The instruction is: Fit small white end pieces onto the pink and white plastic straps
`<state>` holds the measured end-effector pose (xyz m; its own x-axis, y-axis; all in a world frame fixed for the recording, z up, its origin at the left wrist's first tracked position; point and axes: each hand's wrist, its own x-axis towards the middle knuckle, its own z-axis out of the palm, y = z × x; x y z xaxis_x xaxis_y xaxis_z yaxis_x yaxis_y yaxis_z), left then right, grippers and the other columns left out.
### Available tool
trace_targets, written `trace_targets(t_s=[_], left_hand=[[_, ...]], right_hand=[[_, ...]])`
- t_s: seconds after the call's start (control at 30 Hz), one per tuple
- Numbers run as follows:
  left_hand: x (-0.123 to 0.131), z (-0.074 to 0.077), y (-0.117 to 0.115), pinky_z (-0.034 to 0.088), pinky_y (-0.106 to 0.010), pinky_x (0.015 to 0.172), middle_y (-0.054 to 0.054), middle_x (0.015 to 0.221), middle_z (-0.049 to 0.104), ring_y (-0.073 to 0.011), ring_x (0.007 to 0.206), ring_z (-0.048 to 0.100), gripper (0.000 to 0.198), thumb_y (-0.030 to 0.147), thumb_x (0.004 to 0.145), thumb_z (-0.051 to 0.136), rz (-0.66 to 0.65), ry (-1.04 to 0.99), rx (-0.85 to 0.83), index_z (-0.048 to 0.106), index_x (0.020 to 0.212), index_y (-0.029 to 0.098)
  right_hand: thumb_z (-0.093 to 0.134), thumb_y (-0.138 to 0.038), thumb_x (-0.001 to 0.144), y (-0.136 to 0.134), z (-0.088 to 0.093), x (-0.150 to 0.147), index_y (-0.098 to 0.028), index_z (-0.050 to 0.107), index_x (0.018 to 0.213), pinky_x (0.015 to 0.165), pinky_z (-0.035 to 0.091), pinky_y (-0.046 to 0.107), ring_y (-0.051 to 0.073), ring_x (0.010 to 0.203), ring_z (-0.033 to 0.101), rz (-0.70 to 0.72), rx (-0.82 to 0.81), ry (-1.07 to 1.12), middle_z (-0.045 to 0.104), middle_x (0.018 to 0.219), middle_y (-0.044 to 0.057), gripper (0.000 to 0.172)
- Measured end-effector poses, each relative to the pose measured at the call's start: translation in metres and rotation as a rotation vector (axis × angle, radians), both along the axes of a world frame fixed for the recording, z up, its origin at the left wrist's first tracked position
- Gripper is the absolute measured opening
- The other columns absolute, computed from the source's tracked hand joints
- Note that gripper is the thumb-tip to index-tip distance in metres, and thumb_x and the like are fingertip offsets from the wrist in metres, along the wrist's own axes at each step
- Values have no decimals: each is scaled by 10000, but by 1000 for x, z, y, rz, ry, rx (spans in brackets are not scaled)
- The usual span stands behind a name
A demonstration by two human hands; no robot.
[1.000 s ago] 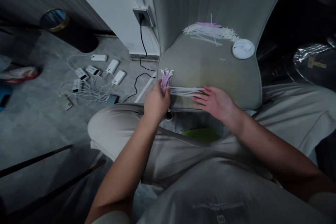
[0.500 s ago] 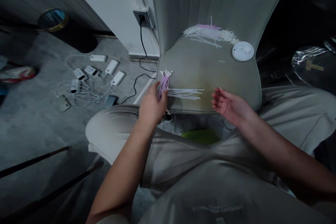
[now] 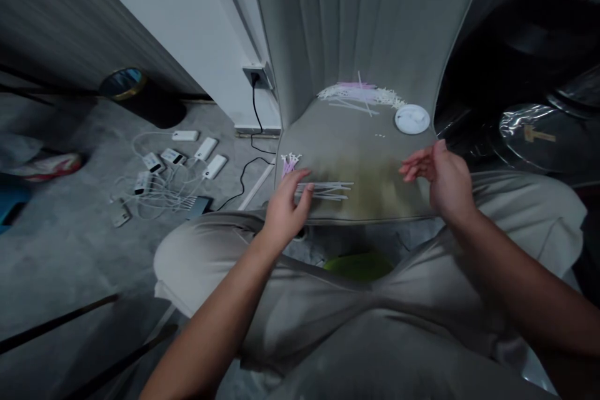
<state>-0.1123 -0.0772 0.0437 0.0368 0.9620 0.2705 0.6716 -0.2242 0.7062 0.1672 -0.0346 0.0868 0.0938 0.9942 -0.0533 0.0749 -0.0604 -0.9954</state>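
My left hand point(image 3: 289, 207) is over the seat's front left corner, thumb and forefinger apart. It partly covers a bundle of thin pink sticks with white knobby ends point(image 3: 290, 164), which look like cotton swabs. Just right of the fingers, several plain white sticks point(image 3: 330, 190) lie sideways on the grey chair seat point(image 3: 337, 144). My right hand point(image 3: 447, 181) is raised at the seat's right side, fingers loosely stretched, holding nothing visible. Along the backrest lies a pile of white and pink sticks point(image 3: 359, 94). A round white dish point(image 3: 412, 120) with white contents sits beside it.
Left on the floor are several white power banks point(image 3: 214, 167) with tangled cables and a black bin point(image 3: 143, 100). A plug fills the wall socket point(image 3: 255, 77). Clear-wrapped round items point(image 3: 529, 134) stand at the right. Something green point(image 3: 359, 267) lies below the seat.
My right hand has moved right, away from the white sticks. My left hand has shifted over the pink bundle's lower part and the white sticks' left ends. The view has tilted up.
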Motion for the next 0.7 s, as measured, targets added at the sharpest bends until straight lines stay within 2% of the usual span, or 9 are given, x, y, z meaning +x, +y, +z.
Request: trace_targets(t_s=[0.1, 0.2, 0.3, 0.33, 0.5, 0.6, 0.7], left_hand=[[-13, 5, 22, 446, -375, 1046, -89, 1214, 653, -196, 1168, 594, 339, 383, 951, 453, 67, 14, 8, 601, 1189, 193], [-29, 8, 53, 472, -365, 997, -85, 1185, 667, -206, 1133, 608, 369, 412, 939, 463, 120, 71, 26, 616, 1185, 184], [-44, 7, 88, 487, -365, 956, -97, 1165, 678, -221, 1100, 620, 400, 427, 926, 465, 181, 164, 18, 624, 1194, 176], [-49, 6, 98, 488, -363, 952, -102, 1166, 678, -225, 1101, 619, 411, 432, 925, 460, 191, 183, 12, 624, 1196, 171], [-68, 0, 138, 488, -371, 946, -112, 1170, 678, -234, 1061, 628, 439, 449, 912, 461, 236, 274, -32, 628, 1204, 166], [-75, -5, 155, 491, -369, 937, -113, 1171, 673, -230, 1060, 623, 450, 454, 917, 448, 226, 314, -54, 623, 1214, 165], [-79, -11, 169, 500, -359, 903, -121, 1169, 666, -223, 1045, 620, 453, 453, 922, 455, 210, 336, -75, 620, 1215, 150]], right_hand=[[421, -652, 894, 28, 4, 20, -194, 696, 792, 620, 478, 312, 159, 613, 618, -70, 148, -135, 700, 759, 62, 543], [419, -551, 939, 54, 7, 42, -205, 705, 920, 746, 499, 346, 181, 785, 658, -97, 273, -322, 715, 933, 59, 449], [392, -473, 967, 79, 2, 66, -220, 686, 1102, 858, 490, 373, 206, 966, 646, -196, 420, -618, 706, 1033, 78, 410], [427, -437, 958, 88, -1, 74, -216, 666, 1158, 906, 477, 388, 213, 1026, 631, -216, 427, -650, 693, 1100, 92, 381], [511, -303, 914, 127, -20, 101, -161, 548, 1314, 1136, 314, 419, 223, 1361, 433, -258, 461, -857, 515, 1407, 184, 426], [518, -320, 911, 149, -24, 109, -143, 452, 1398, 1170, 253, 428, 223, 1438, 324, -201, 419, -949, 400, 1493, 214, 523], [581, -332, 874, 176, -23, 119, -77, 315, 1473, 1195, 180, 433, 229, 1490, 201, -126, 499, -1026, 251, 1560, 250, 703]])
